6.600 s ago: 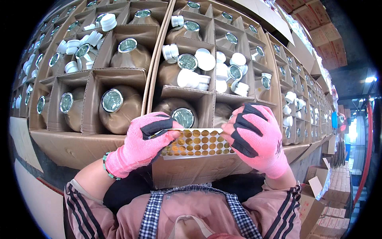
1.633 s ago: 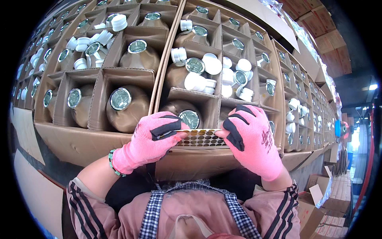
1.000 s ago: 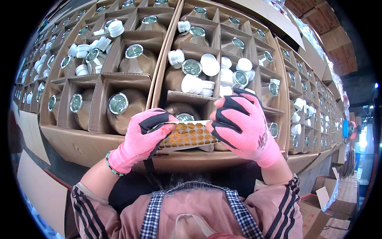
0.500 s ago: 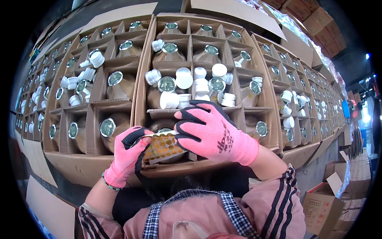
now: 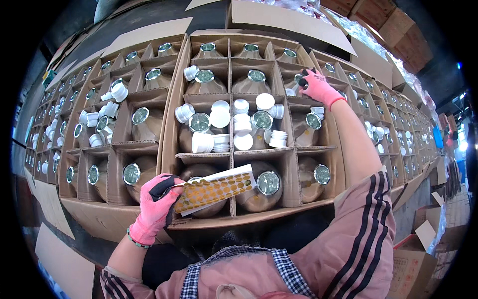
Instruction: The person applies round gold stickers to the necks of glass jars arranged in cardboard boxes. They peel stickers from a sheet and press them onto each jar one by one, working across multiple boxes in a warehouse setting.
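My left hand (image 5: 158, 199), in a pink glove with black fingertips, is closed on the left edge of a sheet of round gold stickers (image 5: 219, 192). The sheet lies tilted over the near row of a divided cardboard carton (image 5: 199, 225), partly covering one shiny glass flask. Beside it, another flask (image 5: 268, 183) shows its round mouth. My right hand (image 5: 318, 88), gloved alike, is stretched to the far right of this carton. Its bent fingertips are at the mouth of a flask (image 5: 298, 78); anything pinched there is too small to make out.
White plastic caps (image 5: 219, 114) lie among the flasks in the middle row. Similar cartons of flasks stand on the left (image 5: 99, 212) and right, flaps folded out. A smaller open carton (image 5: 411, 264) stands at lower right; stacked brown boxes (image 5: 393, 30) rise at the far right.
My right hand has left the sticker sheet and moved far to the right, to a flask in the carton. My left hand still holds the sheet, now more fully exposed.
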{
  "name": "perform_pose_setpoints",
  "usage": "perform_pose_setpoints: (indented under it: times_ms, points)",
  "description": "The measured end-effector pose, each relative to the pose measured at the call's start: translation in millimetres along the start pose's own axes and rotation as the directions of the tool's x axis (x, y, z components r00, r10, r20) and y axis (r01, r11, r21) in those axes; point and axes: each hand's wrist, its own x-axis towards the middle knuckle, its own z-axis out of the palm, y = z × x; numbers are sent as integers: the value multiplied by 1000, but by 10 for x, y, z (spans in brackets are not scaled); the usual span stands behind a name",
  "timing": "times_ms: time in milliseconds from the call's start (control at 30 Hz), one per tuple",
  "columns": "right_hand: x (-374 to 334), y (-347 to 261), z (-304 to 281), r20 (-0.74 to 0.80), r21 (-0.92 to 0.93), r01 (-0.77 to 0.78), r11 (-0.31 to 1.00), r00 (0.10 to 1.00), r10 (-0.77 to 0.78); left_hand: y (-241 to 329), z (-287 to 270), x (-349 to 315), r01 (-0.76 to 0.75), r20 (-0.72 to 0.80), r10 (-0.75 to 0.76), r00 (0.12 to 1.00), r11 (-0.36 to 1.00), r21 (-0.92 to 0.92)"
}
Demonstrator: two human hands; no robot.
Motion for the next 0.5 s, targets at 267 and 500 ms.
perform_pose_setpoints:
  times_ms: [267,500]
  points:
    - [149,-133,48,139,-317,194,928,978,-157,37,9,-18,3,0,-3,1000,999,49]
    - [170,-186,24,185,-462,328,824,944,-272,3,0,-11,-45,9,45,999,998,41]
